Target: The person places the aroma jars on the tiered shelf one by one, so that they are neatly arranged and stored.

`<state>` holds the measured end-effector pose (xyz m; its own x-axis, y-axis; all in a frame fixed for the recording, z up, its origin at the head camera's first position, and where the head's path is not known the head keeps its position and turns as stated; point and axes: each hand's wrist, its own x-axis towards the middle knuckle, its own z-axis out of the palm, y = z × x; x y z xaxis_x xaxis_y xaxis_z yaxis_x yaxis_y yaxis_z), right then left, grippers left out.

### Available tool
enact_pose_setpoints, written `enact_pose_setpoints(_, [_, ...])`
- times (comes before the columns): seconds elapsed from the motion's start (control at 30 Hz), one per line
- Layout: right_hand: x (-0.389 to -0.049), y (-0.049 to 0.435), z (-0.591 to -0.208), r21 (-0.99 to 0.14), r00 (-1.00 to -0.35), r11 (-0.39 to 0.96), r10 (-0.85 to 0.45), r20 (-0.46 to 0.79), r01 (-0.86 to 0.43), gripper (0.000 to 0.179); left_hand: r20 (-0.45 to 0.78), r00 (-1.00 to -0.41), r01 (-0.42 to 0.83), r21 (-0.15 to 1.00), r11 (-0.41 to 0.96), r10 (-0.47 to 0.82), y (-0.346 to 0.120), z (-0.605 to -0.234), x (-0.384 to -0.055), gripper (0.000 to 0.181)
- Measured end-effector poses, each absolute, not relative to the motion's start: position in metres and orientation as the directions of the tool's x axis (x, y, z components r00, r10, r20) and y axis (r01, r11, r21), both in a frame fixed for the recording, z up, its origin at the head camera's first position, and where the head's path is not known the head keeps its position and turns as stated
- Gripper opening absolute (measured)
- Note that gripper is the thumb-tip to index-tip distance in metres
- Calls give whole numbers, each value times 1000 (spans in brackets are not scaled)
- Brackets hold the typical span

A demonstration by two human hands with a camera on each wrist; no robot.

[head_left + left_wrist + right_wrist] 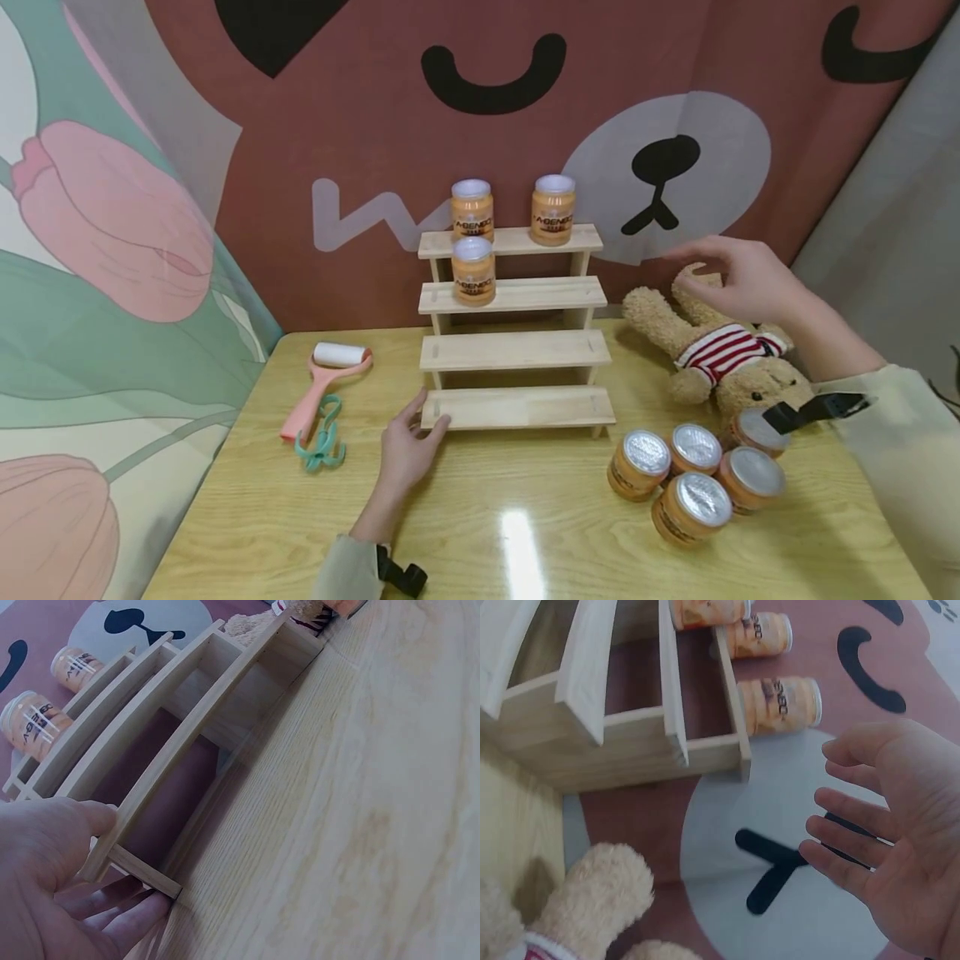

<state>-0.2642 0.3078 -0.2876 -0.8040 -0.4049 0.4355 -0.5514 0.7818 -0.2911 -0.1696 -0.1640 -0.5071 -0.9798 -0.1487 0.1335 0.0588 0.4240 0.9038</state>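
A tiered wooden display stand (517, 350) rises in steps at the back of the table. Two orange jars with pale lids, a left one (472, 208) and a right one (553, 210), are on its top step; another jar (474, 273) sits at the left of the step below. My left hand (408, 450) grips the left end of the lowest step, thumb on the board and fingers around its side support (146, 871). Off the stand's right side, above a plush bear, my right hand (738, 279) hangs in the air with relaxed fingers, holding nothing.
Several more orange jars (692, 500) cluster at the table's right. Behind them lies the plush bear (720, 350) in a striped shirt. A pink-handled lint roller (315, 396) and a teal hook-shaped item (322, 442) lie left. A printed curtain (360, 133) hangs behind.
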Motion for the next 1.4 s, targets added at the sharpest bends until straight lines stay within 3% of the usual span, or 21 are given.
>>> enact_pose_setpoints(0.73, [-229,391,-353,-348,-879,830,-311,362,-437,38,136,-980,62,903,426,-147,-163,-505,-169,65])
enact_pose_setpoints(1.03, [-215,411,-375,-355,-924,864,-271,271,-358,40,134,-980,60,902,428,-145,-164,-506,-169,66])
enact_pose_setpoints(1.4, [-197,433,-401,-462,-936,814,-302,182,-352,43,141,-977,61,901,429,-158,-163,-506,-169,65])
